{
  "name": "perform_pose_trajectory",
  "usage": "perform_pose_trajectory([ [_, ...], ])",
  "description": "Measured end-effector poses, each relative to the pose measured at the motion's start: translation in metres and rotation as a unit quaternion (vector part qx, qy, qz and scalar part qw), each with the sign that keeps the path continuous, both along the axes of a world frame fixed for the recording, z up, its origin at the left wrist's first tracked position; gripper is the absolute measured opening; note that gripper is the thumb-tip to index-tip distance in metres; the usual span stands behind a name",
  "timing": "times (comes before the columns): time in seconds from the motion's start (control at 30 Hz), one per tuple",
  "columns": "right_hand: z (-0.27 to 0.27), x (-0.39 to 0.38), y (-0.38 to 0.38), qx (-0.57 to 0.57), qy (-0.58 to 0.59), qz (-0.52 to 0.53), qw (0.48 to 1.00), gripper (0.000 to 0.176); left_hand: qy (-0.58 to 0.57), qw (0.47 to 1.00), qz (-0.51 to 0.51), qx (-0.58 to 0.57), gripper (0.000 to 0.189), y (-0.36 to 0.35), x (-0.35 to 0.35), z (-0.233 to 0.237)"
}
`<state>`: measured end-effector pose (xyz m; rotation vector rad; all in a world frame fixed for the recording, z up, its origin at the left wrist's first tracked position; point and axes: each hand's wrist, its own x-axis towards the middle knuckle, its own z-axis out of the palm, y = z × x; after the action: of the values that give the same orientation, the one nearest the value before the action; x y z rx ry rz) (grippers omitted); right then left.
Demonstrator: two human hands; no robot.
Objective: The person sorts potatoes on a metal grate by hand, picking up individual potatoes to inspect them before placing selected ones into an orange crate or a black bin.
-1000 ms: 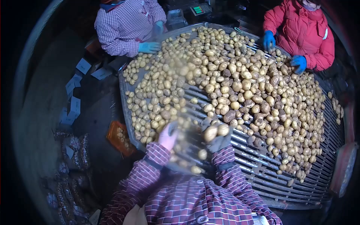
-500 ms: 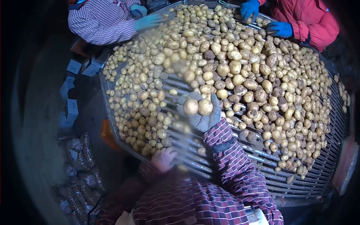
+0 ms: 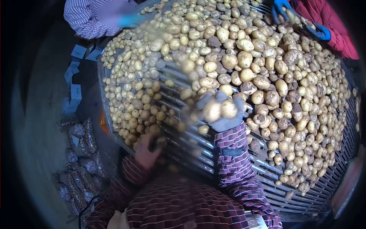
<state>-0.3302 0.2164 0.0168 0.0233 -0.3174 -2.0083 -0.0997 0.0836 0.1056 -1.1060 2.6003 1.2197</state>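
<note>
A grey glove covers my right hand (image 3: 225, 121), which is turned palm up over the slatted table (image 3: 198, 156) and holds two potatoes (image 3: 220, 110) side by side, slightly blurred. Bare and smeared by motion, my left hand (image 3: 148, 152) is low at the table's near left edge. Its thumb and fingers curve apart around a dark gap, beside the pile of smaller potatoes (image 3: 133, 110); whether anything lies between them is too blurred to tell. Larger potatoes, some caked with soil, form a big heap (image 3: 263, 82) to the right of my right hand.
Across the table at the left, a person in a checked sleeve (image 3: 82, 19) reaches over the potatoes. Another person's blue gloves (image 3: 319, 31) handle potatoes at the far right. White boxes (image 3: 75, 91) and filled net sacks (image 3: 82, 168) lie on the floor at left.
My left hand has moved left and up, its fingers more apart. My right hand has shifted slightly right with the two potatoes. The view has shifted, and the co-worker's blue gloves now hold potatoes.
</note>
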Motion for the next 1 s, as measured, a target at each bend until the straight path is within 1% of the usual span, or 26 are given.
perform_pose_trajectory([
  [0.03, 0.008, 0.001, -0.002, 0.04, 0.088, 0.029, 0.995, 0.061, 0.066, 0.996, 0.048, 0.024, 0.035, 0.0, -0.016, 0.006],
  [0.07, 0.015, 0.001, -0.005, 0.075, 0.183, 0.056, 0.979, 0.062, 0.133, 0.985, 0.097, 0.046, 0.035, 0.001, -0.032, 0.012],
  [0.1, 0.023, 0.002, -0.007, 0.1, 0.274, 0.082, 0.953, 0.064, 0.185, 0.978, 0.085, 0.034, 0.035, 0.0, -0.048, 0.018],
  [0.13, 0.046, 0.007, -0.004, 0.142, 0.289, 0.115, 0.94, 0.066, 0.239, 0.968, 0.073, 0.019, 0.036, -0.001, -0.065, 0.025],
  [0.17, 0.043, 0.011, -0.004, 0.15, 0.305, 0.129, 0.932, 0.069, 0.292, 0.955, 0.059, 0.003, 0.037, 0.0, -0.075, 0.031],
  [0.23, 0.039, 0.018, -0.003, 0.166, 0.337, 0.155, 0.914, 0.075, 0.239, 0.967, -0.03, -0.087, 0.035, 0.006, -0.089, 0.045],
  [0.27, 0.04, 0.023, -0.002, 0.173, 0.325, 0.131, 0.92, 0.075, 0.211, 0.966, -0.073, -0.131, 0.034, 0.006, -0.094, 0.05],
  [0.3, 0.044, 0.025, -0.004, 0.181, 0.312, 0.106, 0.926, 0.076, 0.226, 0.961, -0.103, -0.125, 0.032, 0.004, -0.095, 0.051],
  [0.33, 0.057, 0.019, -0.003, 0.185, 0.308, 0.12, 0.925, 0.073, 0.238, 0.955, -0.133, -0.117, 0.03, 0.003, -0.095, 0.049],
  [0.4, 0.048, 0.022, -0.006, 0.2, 0.32, 0.106, 0.92, 0.069, 0.255, 0.947, -0.173, -0.086, 0.027, 0.004, -0.092, 0.059],
  [0.43, 0.049, 0.024, -0.007, 0.207, 0.326, 0.097, 0.917, 0.067, 0.274, 0.952, -0.128, -0.05, 0.027, 0.004, -0.085, 0.057],
  [0.47, 0.054, 0.027, -0.005, 0.232, 0.348, 0.087, 0.904, 0.06, 0.292, 0.953, -0.083, -0.013, 0.027, 0.003, -0.074, 0.05],
  [0.5, 0.058, 0.031, -0.005, 0.225, 0.324, 0.063, 0.917, 0.061, 0.309, 0.95, -0.039, 0.025, 0.027, -0.001, -0.064, 0.04],
  [0.53, 0.062, 0.037, -0.005, 0.217, 0.302, 0.038, 0.928, 0.061, 0.311, 0.95, -0.028, 0.002, 0.034, -0.012, -0.055, 0.027],
  [0.57, 0.066, 0.041, -0.006, 0.207, 0.281, 0.014, 0.937, 0.061, 0.267, 0.96, -0.02, 0.076, 0.038, -0.012, -0.051, 0.019],
  [0.63, 0.081, 0.05, -0.014, 0.109, 0.168, 0.006, 0.98, 0.065, 0.178, 0.96, 0.0, 0.217, 0.048, -0.002, -0.042, 0.004],
  [0.67, 0.089, 0.056, -0.019, 0.058, 0.119, 0.002, 0.991, 0.066, 0.1, 0.96, -0.11, 0.236, 0.056, 0.007, -0.03, -0.012],
  [0.7, 0.095, 0.061, -0.022, 0.05, 0.096, 0.015, 0.994, 0.065, 0.017, 0.943, -0.218, 0.249, 0.064, 0.013, -0.024, -0.021],
  [0.73, 0.101, 0.065, -0.026, 0.042, 0.073, 0.027, 0.996, 0.065, 0.022, 0.929, -0.241, 0.28, 0.069, 0.025, -0.031, -0.002],
  [0.77, 0.091, 0.068, -0.036, 0.009, 0.095, 0.041, 0.995, 0.065, 0.026, 0.913, -0.264, 0.312, 0.074, 0.035, -0.034, 0.016],
  [0.83, 0.124, 0.076, -0.04, 0.089, 0.099, 0.037, 0.99, 0.067, -0.009, 0.907, -0.236, 0.348, 0.079, 0.029, -0.027, 0.002],
  [0.87, 0.126, 0.08, -0.042, 0.117, 0.119, 0.026, 0.986, 0.066, -0.027, 0.903, -0.22, 0.368, 0.082, 0.027, -0.022, -0.005],
  [0.93, 0.124, 0.084, -0.045, 0.172, 0.158, 0.001, 0.972, 0.064, -0.065, 0.918, -0.238, 0.311, 0.083, 0.025, -0.021, 0.008],
  [0.97, 0.117, 0.085, -0.048, 0.24, 0.278, -0.043, 0.929, 0.062, -0.086, 0.923, -0.245, 0.284, 0.083, 0.025, -0.022, 0.017],
  [1.0, 0.11, 0.086, -0.052, 0.301, 0.39, -0.087, 0.866, 0.061, -0.143, 0.925, -0.264, 0.233, 0.076, 0.027, -0.029, 0.041],
])
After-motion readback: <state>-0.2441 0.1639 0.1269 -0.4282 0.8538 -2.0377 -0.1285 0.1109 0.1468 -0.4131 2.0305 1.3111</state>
